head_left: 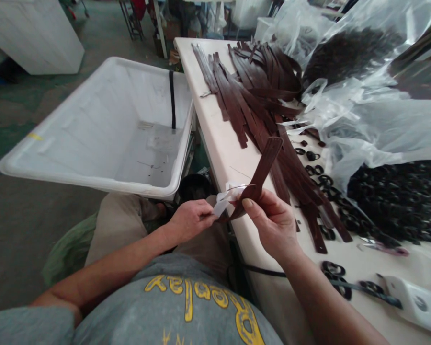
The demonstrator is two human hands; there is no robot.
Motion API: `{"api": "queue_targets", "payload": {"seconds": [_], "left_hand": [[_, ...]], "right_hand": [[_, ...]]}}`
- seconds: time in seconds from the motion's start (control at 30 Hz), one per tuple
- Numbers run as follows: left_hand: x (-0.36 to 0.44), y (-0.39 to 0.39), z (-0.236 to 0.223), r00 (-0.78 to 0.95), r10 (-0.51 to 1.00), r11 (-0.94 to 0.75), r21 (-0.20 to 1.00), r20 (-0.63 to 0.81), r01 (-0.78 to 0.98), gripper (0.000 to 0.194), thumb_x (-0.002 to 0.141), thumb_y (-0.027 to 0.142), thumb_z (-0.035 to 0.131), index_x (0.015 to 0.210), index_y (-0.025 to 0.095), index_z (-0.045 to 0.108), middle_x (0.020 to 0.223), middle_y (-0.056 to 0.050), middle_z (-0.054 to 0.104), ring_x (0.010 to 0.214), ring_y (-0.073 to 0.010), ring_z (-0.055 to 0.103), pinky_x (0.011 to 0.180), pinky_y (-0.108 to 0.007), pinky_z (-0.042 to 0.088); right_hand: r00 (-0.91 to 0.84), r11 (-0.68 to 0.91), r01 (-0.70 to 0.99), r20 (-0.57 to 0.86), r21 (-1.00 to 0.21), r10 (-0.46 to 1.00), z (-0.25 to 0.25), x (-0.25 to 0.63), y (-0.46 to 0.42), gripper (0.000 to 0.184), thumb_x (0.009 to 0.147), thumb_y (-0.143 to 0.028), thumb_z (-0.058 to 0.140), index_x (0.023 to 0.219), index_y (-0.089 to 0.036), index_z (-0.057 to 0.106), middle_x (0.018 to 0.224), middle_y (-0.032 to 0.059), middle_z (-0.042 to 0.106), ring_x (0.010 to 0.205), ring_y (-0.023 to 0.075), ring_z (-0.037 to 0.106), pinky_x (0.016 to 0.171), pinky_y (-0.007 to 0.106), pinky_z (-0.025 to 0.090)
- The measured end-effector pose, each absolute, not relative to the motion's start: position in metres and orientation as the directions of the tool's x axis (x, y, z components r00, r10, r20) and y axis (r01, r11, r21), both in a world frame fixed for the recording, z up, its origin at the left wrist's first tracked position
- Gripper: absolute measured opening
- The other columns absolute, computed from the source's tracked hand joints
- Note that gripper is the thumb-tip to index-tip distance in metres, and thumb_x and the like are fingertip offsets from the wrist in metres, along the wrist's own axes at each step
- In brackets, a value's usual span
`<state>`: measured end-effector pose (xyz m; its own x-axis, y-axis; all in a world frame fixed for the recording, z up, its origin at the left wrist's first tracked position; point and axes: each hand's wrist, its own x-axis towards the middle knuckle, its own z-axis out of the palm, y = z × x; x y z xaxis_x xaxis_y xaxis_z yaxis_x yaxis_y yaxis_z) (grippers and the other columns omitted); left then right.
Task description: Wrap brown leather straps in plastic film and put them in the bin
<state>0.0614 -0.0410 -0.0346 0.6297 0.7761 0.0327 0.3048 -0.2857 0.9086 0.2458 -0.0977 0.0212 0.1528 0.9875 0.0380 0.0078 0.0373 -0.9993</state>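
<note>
Scraps [161,142] in white bin [93,115], black rings [398,201] in bag [391,124], strap [264,167] in right hand [276,227]

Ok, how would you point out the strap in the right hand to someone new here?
Find the white table beside the open white bin. Over the table's near left edge, the right hand holds up a dark brown strap. Unlike the similar brown straps spread on the tabletop, this one is gripped in a hand.

One held strap [266,160], one near tub [89,112]
</note>
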Motion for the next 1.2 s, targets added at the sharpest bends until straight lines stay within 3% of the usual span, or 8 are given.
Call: {"api": "queue_targets", "payload": {"seconds": [0.1, 0.17, 0.23, 0.3, 0.47, 0.67, 0.9, 1.2], "left_hand": [[0.062, -0.039, -0.035, 0.649, 0.76, -0.162, 0.958, -0.034, 0.239, 0.013, 0.078, 0.027, 0.067, 0.068, 0.022, 0.074, 0.069, -0.003, 0.067, 0.07, -0.018, 0.059, 0.07, -0.029, 0.044], [0.063, -0.038, -0.037, 0.617, 0.764, 0.121, 0.981, -0.189, 0.151, 0.016, 0.076, 0.033, 0.07, 0.071, 0.019, 0.074, 0.072, -0.005, 0.07, 0.07, -0.0176, 0.061, 0.07, -0.029, 0.047], [0.064, -0.035, -0.039, 0.554, 0.746, 0.456, 0.889, -0.369, -0.023, 0.026, 0.07, 0.041, 0.076, 0.07, 0.015, 0.072, 0.068, -0.004, 0.069, 0.063, -0.0148, 0.061, 0.064, -0.026, 0.05], [0.064, -0.028, -0.04, 0.487, 0.735, 0.632, 0.737, -0.472, -0.239, 0.035, 0.06, 0.043, 0.085, 0.066, 0.014, 0.067, 0.061, -0.001, 0.066, 0.054, -0.0111, 0.059, 0.057, -0.023, 0.051], [0.058, 0.0, -0.035, 0.34, 0.816, 0.578, 0.622, -0.468, -0.528, 0.037, 0.057, 0.038, 0.089, 0.071, 0.013, 0.065, 0.064, 0.0, 0.067, 0.053, -0.0089, 0.062, 0.053, -0.019, 0.054], [0.051, 0.014, -0.028, 0.221, 0.865, 0.484, 0.634, -0.45, -0.603, 0.03, 0.063, 0.033, 0.086, 0.076, 0.013, 0.068, 0.07, -0.002, 0.07, 0.06, -0.0108, 0.065, 0.056, -0.019, 0.055], [0.057, 0.001, -0.026, 0.205, 0.896, 0.435, 0.686, -0.394, -0.583, 0.04, 0.048, 0.038, 0.092, 0.069, 0.013, 0.069, 0.07, -0.003, 0.072, 0.06, -0.0104, 0.064, 0.057, -0.02, 0.053], [0.061, 0.001, -0.036, 0.189, 0.907, 0.413, 0.701, -0.377, -0.582, 0.038, 0.051, 0.038, 0.091, 0.072, 0.013, 0.072, 0.07, -0.003, 0.072, 0.059, -0.01, 0.063, 0.059, -0.021, 0.053]], "right_hand": [[0.143, 0.031, -0.007, 0.03, -0.999, 0.989, 0.022, 0.245, -0.097, 0.017, 0.087, -0.04, 0.067, 0.092, -0.024, 0.069, 0.086, 0.0034, 0.072, 0.074, 0.0181, 0.068, 0.069, 0.033, 0.058], [0.182, 0.012, -0.054, 0.001, -0.998, 0.983, 0.023, 0.245, -0.095, 0.019, 0.086, -0.04, 0.068, 0.094, -0.023, 0.068, 0.095, 0.0039, 0.072, 0.074, 0.0175, 0.069, 0.068, 0.032, 0.059], [0.238, -0.018, -0.091, -0.04, -0.996, 0.97, 0.023, 0.247, -0.093, 0.022, 0.087, -0.041, 0.066, 0.1, -0.023, 0.066, 0.101, 0.0043, 0.071, 0.066, 0.014, 0.068, 0.06, 0.027, 0.058], [0.267, -0.06, -0.093, -0.083, -0.994, 0.96, 0.023, 0.248, -0.092, 0.023, 0.089, -0.042, 0.062, 0.1, -0.022, 0.064, 0.094, 0.0037, 0.071, 0.052, 0.0088, 0.062, 0.047, 0.02, 0.05], [0.103, -0.183, 0.157, -0.168, -0.971, 0.98, 0.026, 0.244, -0.098, 0.036, 0.09, -0.048, 0.056, 0.071, -0.019, 0.056, 0.056, -0.0025, 0.058, 0.034, 0.0058, 0.043, 0.033, 0.017, 0.032], [-0.008, -0.003, 0.6, -0.01, -0.8, 1.0, 0.025, 0.233, -0.106, 0.037, 0.093, -0.04, 0.048, 0.061, -0.021, 0.049, 0.049, -0.003, 0.049, 0.044, 0.01, 0.044, 0.042, 0.021, 0.033], [0.002, -0.018, 0.667, -0.022, -0.745, 1.0, 0.019, 0.231, -0.104, 0.036, 0.094, -0.038, 0.045, 0.063, -0.022, 0.048, 0.051, -0.0032, 0.049, 0.047, 0.0113, 0.046, 0.047, 0.023, 0.033], [-0.028, 0.058, 0.709, 0.054, -0.703, 0.998, 0.022, 0.23, -0.111, 0.032, 0.094, -0.035, 0.046, 0.066, -0.022, 0.046, 0.053, -0.0039, 0.047, 0.047, 0.0103, 0.044, 0.047, 0.022, 0.03]]}}
